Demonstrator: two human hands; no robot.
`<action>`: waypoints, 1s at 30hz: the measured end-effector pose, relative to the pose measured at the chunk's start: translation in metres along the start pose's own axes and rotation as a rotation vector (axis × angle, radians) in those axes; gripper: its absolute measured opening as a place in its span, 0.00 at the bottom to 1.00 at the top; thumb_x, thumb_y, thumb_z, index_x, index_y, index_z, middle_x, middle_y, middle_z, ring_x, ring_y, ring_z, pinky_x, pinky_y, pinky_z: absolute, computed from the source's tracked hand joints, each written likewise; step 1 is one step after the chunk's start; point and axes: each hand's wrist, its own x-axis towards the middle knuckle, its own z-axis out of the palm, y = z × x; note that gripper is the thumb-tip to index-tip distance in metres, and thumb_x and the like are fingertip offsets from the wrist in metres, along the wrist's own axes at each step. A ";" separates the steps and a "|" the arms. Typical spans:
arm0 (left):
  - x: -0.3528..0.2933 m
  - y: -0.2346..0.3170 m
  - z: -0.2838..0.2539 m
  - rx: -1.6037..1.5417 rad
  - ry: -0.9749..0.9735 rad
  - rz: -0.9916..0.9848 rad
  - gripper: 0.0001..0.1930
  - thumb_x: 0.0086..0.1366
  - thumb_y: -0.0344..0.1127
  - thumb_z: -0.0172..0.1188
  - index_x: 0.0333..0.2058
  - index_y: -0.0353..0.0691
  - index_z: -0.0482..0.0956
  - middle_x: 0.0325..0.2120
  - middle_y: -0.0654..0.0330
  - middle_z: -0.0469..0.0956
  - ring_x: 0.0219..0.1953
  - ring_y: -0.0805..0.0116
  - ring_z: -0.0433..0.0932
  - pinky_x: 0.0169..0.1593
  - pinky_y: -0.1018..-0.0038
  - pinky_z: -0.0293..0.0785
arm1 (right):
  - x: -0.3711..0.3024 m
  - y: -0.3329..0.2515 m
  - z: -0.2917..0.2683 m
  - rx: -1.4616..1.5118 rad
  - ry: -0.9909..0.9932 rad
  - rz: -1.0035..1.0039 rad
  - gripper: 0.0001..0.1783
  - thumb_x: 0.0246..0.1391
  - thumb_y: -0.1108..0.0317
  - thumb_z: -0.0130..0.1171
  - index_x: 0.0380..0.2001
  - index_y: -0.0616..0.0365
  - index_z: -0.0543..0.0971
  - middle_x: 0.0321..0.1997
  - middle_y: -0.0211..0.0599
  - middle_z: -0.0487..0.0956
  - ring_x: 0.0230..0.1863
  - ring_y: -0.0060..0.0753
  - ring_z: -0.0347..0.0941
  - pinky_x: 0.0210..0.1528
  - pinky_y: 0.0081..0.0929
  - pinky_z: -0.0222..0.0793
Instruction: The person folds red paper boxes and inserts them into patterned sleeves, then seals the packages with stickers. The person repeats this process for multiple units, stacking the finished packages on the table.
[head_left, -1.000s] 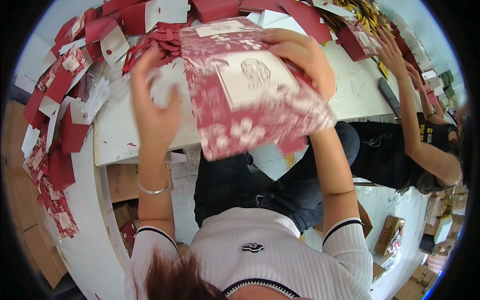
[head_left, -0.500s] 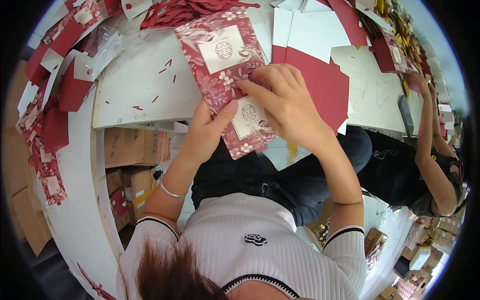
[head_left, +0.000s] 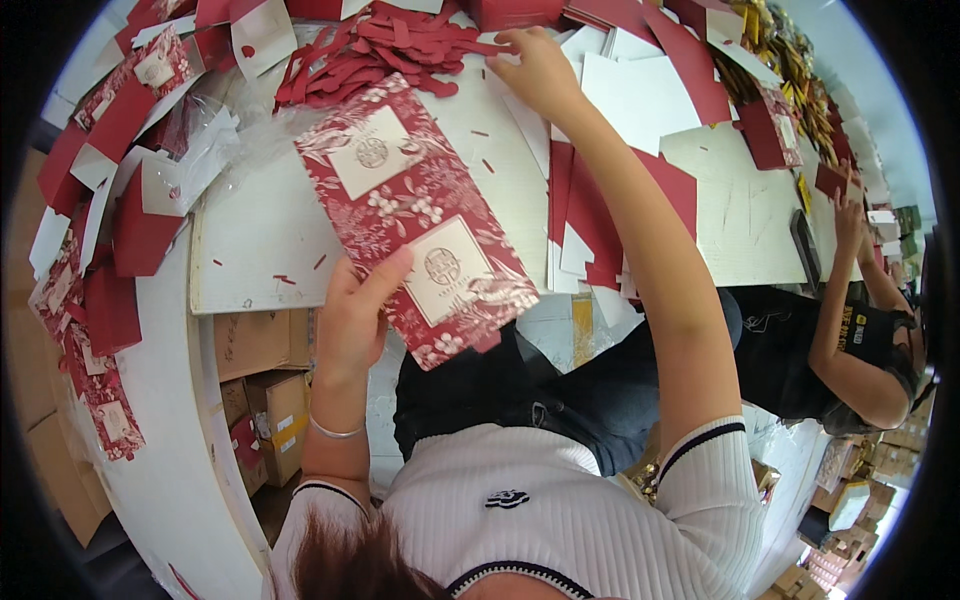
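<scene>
My left hand [head_left: 362,310] grips a red floral paper box [head_left: 400,215], folded flat, by its near left edge, the thumb lying on top. White blossoms and two cream panels with round emblems decorate it, and a small red tab shows at its near edge. Stretched out to the far side of the table, my right hand [head_left: 540,75] has its thumb and forefinger at the end of a red paper strip [head_left: 480,46]. That strip sticks out from a heap of red paper strips [head_left: 375,50]; the fingertips seem to pinch it.
Red and white folded cartons [head_left: 150,225] crowd the left, beside clear plastic wrap [head_left: 235,150]. Red and white card sheets [head_left: 640,95] lie stacked right of centre. A black handheld tool [head_left: 804,245] rests farther right, near a co-worker's hands [head_left: 848,205]. Cardboard boxes [head_left: 272,410] stand under the table.
My right hand has left the floral box and moved away to the strip heap. My left hand has lowered the box leftward, still holding it. The co-worker now holds a small dark red piece.
</scene>
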 end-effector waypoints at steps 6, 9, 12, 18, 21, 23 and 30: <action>0.015 0.013 0.012 0.420 -0.173 -0.120 0.17 0.64 0.43 0.48 0.32 0.33 0.75 0.27 0.63 0.76 0.29 0.79 0.72 0.34 0.82 0.68 | 0.035 0.008 0.022 -0.453 -0.177 -0.260 0.08 0.43 0.68 0.52 0.27 0.56 0.77 0.33 0.41 0.75 0.38 0.42 0.72 0.38 0.38 0.68; 0.020 0.019 -0.010 0.633 -0.206 -0.159 0.30 0.65 0.56 0.37 0.25 0.33 0.75 0.18 0.62 0.74 0.17 0.79 0.71 0.21 0.83 0.66 | 0.032 0.003 -0.012 -0.404 -0.120 -0.181 0.07 0.43 0.69 0.51 0.26 0.57 0.76 0.27 0.44 0.76 0.33 0.44 0.73 0.34 0.39 0.69; 0.004 0.040 -0.026 0.625 -0.178 -0.054 0.31 0.65 0.56 0.35 0.27 0.32 0.75 0.18 0.60 0.75 0.16 0.79 0.70 0.18 0.84 0.66 | 0.006 -0.004 -0.073 -0.097 0.095 -0.118 0.08 0.47 0.68 0.50 0.26 0.62 0.74 0.24 0.48 0.75 0.27 0.49 0.72 0.29 0.39 0.67; -0.017 0.035 0.042 0.524 -0.365 0.154 0.34 0.65 0.58 0.31 0.45 0.27 0.69 0.25 0.53 0.76 0.18 0.76 0.71 0.18 0.84 0.67 | -0.083 -0.064 -0.142 0.189 0.381 -0.164 0.06 0.39 0.78 0.58 0.25 0.61 0.74 0.21 0.37 0.72 0.22 0.36 0.69 0.26 0.26 0.63; -0.014 0.027 0.066 0.317 -0.311 0.119 0.27 0.65 0.50 0.39 0.46 0.28 0.69 0.28 0.54 0.76 0.20 0.77 0.72 0.19 0.84 0.69 | -0.133 -0.101 -0.157 -0.006 0.348 -0.502 0.12 0.28 0.75 0.58 0.25 0.60 0.75 0.20 0.32 0.68 0.22 0.33 0.65 0.25 0.28 0.59; -0.011 0.026 0.068 0.269 -0.305 0.112 0.21 0.64 0.43 0.44 0.46 0.30 0.68 0.30 0.55 0.76 0.21 0.77 0.73 0.20 0.84 0.69 | -0.159 -0.118 -0.156 0.043 0.314 -0.620 0.15 0.25 0.74 0.58 0.25 0.63 0.74 0.23 0.33 0.68 0.25 0.30 0.66 0.27 0.26 0.60; -0.040 0.019 0.069 0.291 -0.218 0.254 0.17 0.57 0.22 0.52 0.47 0.35 0.68 0.30 0.59 0.76 0.31 0.77 0.75 0.29 0.84 0.72 | -0.207 -0.145 -0.162 0.874 -0.005 -0.104 0.13 0.35 0.79 0.62 0.30 0.61 0.78 0.26 0.33 0.70 0.29 0.31 0.67 0.33 0.25 0.62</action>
